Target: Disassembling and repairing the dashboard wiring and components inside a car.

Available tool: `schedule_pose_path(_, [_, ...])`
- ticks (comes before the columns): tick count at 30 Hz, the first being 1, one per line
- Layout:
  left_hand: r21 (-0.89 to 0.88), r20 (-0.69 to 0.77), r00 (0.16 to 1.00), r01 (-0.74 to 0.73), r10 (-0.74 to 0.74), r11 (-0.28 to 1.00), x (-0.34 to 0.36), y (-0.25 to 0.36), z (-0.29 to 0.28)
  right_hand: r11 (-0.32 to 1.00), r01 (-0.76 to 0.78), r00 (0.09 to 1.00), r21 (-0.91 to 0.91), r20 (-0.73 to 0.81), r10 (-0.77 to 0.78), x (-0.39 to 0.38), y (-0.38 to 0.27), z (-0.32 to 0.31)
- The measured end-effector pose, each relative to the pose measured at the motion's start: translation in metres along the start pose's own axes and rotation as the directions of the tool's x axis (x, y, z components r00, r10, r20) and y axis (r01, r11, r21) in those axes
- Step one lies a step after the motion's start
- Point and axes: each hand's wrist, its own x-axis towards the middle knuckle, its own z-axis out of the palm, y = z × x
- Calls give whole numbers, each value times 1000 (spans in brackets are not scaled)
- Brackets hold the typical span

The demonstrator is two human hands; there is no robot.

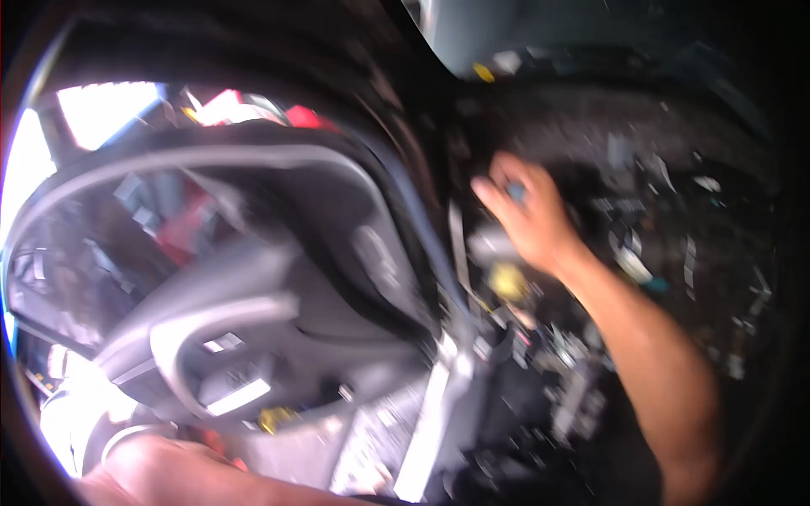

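My right hand (536,215) reaches up into the dark, stripped front of a vehicle's cabin. Its fingers and thumb curl round a small blue-grey thing (516,192), too blurred to name. Just below that hand are a pale rounded part (494,243) and a yellow round piece (509,283). At the lower left, bare skin that looks like my left hand and forearm (160,464) crosses in front of the open door (253,270). The fingers there cannot be made out.
The grey door has a pull handle (173,341) and a window at its upper left. A dark door pillar (422,135) stands between door and cabin. Loose wires and connectors (574,363) crowd the right side. A pale sill strip (426,422) runs below. Motion smears much of the view.
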Motion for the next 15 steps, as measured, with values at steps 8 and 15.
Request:
schedule_pose_path(8, [25,-240,937,-256,254,966,-37,7,-5,993,14,1000,115,-20,-12,1,-2,-2])
schedule_pose_path(15, [-280,-187,982,-82,29,957,-34,-31,28,995,-96,995,33,27,96,24,8,9])
